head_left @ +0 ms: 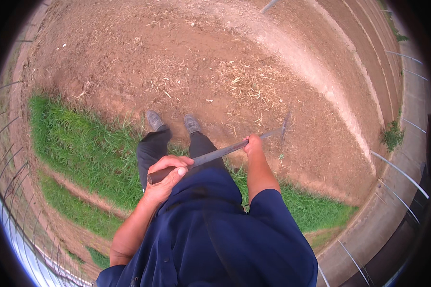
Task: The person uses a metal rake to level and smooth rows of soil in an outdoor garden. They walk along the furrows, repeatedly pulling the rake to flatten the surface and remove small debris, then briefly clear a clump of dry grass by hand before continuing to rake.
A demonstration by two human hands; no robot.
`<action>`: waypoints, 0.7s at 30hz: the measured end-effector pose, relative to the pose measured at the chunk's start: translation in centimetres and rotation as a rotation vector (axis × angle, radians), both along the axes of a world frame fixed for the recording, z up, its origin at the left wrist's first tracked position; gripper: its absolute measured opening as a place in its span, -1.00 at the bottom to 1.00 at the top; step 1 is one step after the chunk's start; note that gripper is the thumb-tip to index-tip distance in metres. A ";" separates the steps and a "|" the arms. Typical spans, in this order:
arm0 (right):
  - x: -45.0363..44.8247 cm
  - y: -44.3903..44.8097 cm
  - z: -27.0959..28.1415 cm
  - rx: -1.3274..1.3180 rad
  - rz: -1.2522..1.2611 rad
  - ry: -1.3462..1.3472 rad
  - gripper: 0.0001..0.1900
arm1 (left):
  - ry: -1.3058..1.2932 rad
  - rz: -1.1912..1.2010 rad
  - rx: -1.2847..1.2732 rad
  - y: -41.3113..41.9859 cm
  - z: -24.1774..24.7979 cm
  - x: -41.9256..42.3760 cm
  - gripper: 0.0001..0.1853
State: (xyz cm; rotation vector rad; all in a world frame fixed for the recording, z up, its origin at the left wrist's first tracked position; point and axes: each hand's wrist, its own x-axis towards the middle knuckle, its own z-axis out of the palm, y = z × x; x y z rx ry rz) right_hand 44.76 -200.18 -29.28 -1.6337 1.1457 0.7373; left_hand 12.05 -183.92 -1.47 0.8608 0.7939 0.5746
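Note:
A long-handled tool, apparently a garden rake point(222, 150), slants across the front of my body. My left hand point(167, 177) wraps around the handle close to its brown butt end, thumb on top. Farther along the shaft, my right hand point(253, 143) is closed around it. Beyond that hand, the thin, wide tool head point(284, 127) is over the brown soil point(319, 143) on the right; it is blurred, and I cannot tell whether it touches the ground. Dry straw point(249, 86) lies scattered on the soil ahead of the head.
Both shoes point(191, 123) stand at the soil's edge. Dense green grass-like plants point(86, 143) grow on the left and behind me point(309, 208). A pale strip of dirt point(309, 71) curves past on the right. Thin hoops point(400, 172) line a concrete path point(373, 229); more bent rods point(12, 168) stand left.

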 end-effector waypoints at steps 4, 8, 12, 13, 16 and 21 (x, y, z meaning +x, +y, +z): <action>-4.7 4.3 0.0 0.103 -0.022 -0.054 -0.89 | -0.070 -0.033 0.046 5.1 0.4 -3.0 -0.86; -12.4 13.3 1.6 0.214 -0.059 0.028 -0.81 | -0.128 0.001 0.098 12.4 1.5 -8.8 -0.76; -23.4 24.8 5.0 0.251 -0.121 0.011 -0.85 | -0.146 0.100 0.167 21.0 4.6 -17.7 -0.64; -26.0 28.3 7.7 0.246 -0.146 0.018 -0.94 | -0.159 0.117 0.197 23.2 6.0 -20.2 -0.63; -33.7 35.5 16.4 0.460 0.013 0.194 -0.81 | -0.248 0.210 0.277 28.3 14.0 -27.5 -0.60; -41.0 41.1 25.1 0.907 0.004 0.386 -0.72 | -0.307 0.277 0.388 36.3 24.2 -37.5 -0.62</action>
